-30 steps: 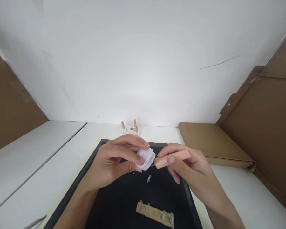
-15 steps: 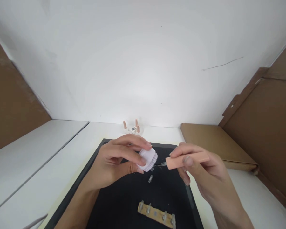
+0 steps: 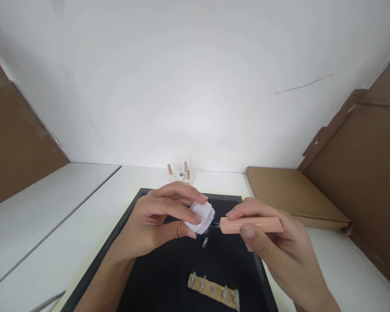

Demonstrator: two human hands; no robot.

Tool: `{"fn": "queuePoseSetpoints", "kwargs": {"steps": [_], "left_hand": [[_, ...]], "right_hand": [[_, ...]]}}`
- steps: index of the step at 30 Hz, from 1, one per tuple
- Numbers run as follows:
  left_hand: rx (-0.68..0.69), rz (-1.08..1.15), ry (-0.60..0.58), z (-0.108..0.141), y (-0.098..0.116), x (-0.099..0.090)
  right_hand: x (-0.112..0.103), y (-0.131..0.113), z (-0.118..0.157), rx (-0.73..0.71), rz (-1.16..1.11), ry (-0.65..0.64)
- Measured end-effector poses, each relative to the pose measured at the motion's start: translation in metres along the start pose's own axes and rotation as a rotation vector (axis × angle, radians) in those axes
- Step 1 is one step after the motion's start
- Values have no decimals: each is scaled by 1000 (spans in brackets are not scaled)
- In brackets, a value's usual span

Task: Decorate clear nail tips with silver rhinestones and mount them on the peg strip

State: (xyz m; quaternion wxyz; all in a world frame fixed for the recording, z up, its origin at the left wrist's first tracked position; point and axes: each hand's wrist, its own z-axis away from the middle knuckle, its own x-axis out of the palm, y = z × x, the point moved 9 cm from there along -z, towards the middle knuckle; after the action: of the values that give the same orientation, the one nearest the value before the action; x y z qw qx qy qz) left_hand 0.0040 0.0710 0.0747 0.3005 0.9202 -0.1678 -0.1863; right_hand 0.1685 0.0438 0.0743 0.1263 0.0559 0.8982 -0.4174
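My left hand [image 3: 162, 212] is closed around a small pale lilac-white round jar [image 3: 201, 215], tilted towards the right. In my right hand [image 3: 279, 251] is a peach-coloured nail polish brush cap [image 3: 256, 225], gripped along its length with thumb and fingers. Its thin brush [image 3: 215, 225] points left at the jar's right side; whether it touches the jar or goes inside, I cannot tell. Below the jar, a small clear nail tip [image 3: 205, 242] lies on the black mat [image 3: 169, 277]. Nearer me is a tan strip [image 3: 211, 288] bearing several clear upright pieces.
At the back, several peach-topped items [image 3: 187, 174] stand by the white wall [image 3: 195, 86]. A flat cardboard box [image 3: 292, 190] lies at the right, with cardboard panels at both sides. A thin pen-like stick [image 3: 48, 300] lies at the lower left.
My right hand has brought the brush cap slightly left and levelled it, so less of the brush shows beside the jar. My left hand and the jar have hardly moved.
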Motion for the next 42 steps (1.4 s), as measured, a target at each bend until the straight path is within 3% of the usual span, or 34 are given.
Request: {"fn": "queuePoseSetpoints", "kwargs": {"steps": [9, 24, 42], "left_hand": [[-18, 3, -23, -1, 0, 3], [-30, -28, -72, -2, 1, 9], [-203, 207, 21, 1, -16, 8]], "right_hand": [[0, -11, 2, -124, 44, 55], [-1, -17, 1, -162, 142, 120], [-1, -21, 3, -174, 151, 139]]}}
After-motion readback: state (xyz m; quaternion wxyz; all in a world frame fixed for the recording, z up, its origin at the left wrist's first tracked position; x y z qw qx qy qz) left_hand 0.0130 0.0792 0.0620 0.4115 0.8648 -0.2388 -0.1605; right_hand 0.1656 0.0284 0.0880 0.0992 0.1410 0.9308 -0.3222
